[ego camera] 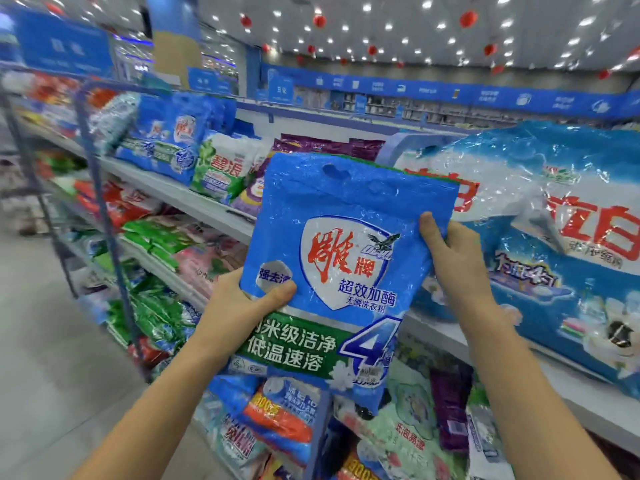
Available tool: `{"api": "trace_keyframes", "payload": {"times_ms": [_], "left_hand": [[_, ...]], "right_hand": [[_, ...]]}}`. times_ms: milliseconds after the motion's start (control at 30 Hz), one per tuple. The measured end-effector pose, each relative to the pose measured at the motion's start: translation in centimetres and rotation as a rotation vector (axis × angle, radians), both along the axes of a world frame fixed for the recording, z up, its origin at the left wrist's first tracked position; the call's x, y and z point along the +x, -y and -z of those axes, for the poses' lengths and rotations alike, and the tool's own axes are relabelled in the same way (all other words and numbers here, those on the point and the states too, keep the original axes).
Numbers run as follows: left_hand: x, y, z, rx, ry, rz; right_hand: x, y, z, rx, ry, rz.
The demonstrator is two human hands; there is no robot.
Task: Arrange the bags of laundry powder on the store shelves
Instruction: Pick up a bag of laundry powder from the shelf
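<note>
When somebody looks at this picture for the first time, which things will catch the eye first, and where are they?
First comes the blue bag of laundry powder with red brand characters, upright in the middle: the left hand grips its lower left edge, the right hand its right edge. Next is the large blue-and-white bag lying on the shelf at the right. Red balls hang from the ceiling.
</note>
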State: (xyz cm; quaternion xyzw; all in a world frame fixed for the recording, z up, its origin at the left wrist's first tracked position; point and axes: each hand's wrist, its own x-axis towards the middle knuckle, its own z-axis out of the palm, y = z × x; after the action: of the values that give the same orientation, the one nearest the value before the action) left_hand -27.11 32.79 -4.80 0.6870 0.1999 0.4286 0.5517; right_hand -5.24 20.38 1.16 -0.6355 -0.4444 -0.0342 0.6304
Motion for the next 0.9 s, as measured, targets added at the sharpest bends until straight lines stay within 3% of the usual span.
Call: {"api": "trace_keyframes", "payload": {"times_ms": [100, 233, 367, 600, 800, 900], "left_hand": [[-3.1, -2.1, -0.1, -0.020, -0.016, -0.147], [-6.7, -5.9, 0.3, -0.081, 0.060, -0.315], [-10.5, -10.6, 1.0, -0.154, 0.091, -0.428], [-16.8, -22.2, 1.3, -0.177, 0.059, -0.386], [-20.7, -33.9, 1.4, -0.287, 0.046, -0.191], [-21.8, -38.8, 2.0, -0.251, -0.024, -0.127]], "right_hand": [[-2.5, -3.2, 1.9, -0.061, -0.192, -0.279], [-6.7, -8.1, 4.9, -0.249, -0.227, -0.596], [-11.3, -13.7, 7.4, -0.398, -0.314, -0.749], [-18.9, -25.3, 9.2, -0.226, -0.445, -0.684], [-23.7, -35.1, 8.4, -0.132, -0.519, -0.540], [-24.3, -39.4, 8.4, -0.098, -0.605, -0.479]]}}
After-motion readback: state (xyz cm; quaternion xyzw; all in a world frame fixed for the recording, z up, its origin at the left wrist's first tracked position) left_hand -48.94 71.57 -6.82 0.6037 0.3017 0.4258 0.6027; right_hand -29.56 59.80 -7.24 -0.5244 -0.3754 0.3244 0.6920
